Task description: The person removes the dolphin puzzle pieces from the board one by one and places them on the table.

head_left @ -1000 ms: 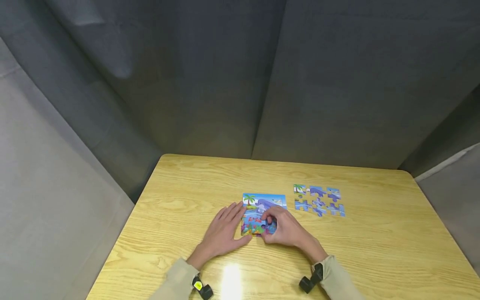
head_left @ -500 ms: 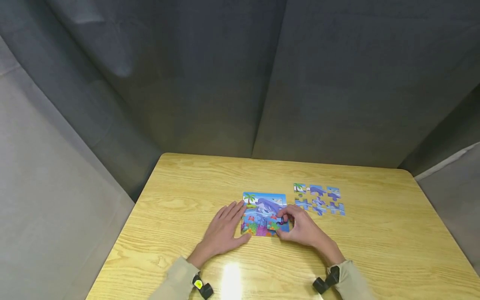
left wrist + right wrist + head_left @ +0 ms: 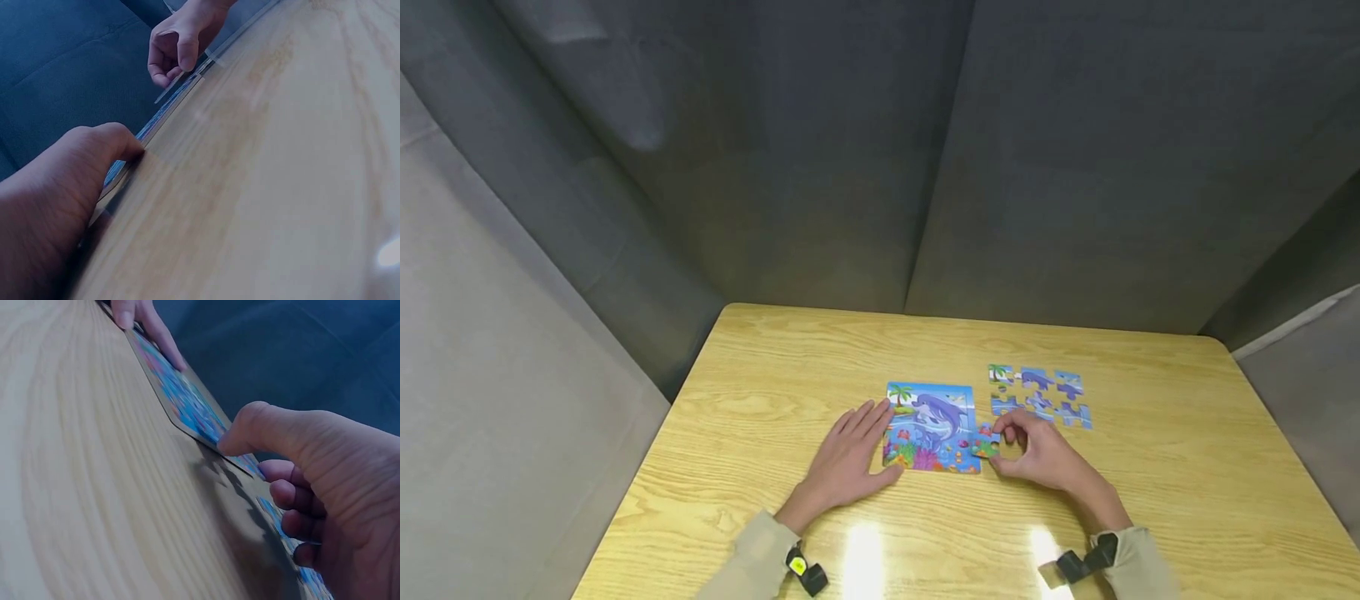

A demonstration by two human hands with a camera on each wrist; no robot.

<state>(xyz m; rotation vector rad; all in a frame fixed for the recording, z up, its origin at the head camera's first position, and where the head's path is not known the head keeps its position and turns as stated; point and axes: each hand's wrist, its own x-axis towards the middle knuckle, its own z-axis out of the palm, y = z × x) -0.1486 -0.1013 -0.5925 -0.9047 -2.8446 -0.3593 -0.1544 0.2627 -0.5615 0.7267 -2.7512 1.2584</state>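
A flat dolphin puzzle board [image 3: 936, 388] with a palm tree and coral picture lies mid-table in the head view. On its left edge rests my left hand [image 3: 848, 464], its fingers fairly straight; in the left wrist view its thumb [image 3: 119, 140] touches the board's near edge. Just past the board's right edge, my right hand [image 3: 1041, 454] pinches a puzzle piece [image 3: 985, 443] with a red crab and green coral between thumb and fingers. The right wrist view shows this piece held over the table, casting a shadow beneath.
Several loose puzzle pieces [image 3: 1037, 379] lie in two rows on the wooden table [image 3: 790, 358], behind and right of my right hand, which partly covers the nearer row. A dark curtain [image 3: 820, 208] hangs behind the table's far edge.
My right hand has moved right, lifting the crab piece off the lower part of the board and carrying it past the right edge. The left hand has stayed on the board.
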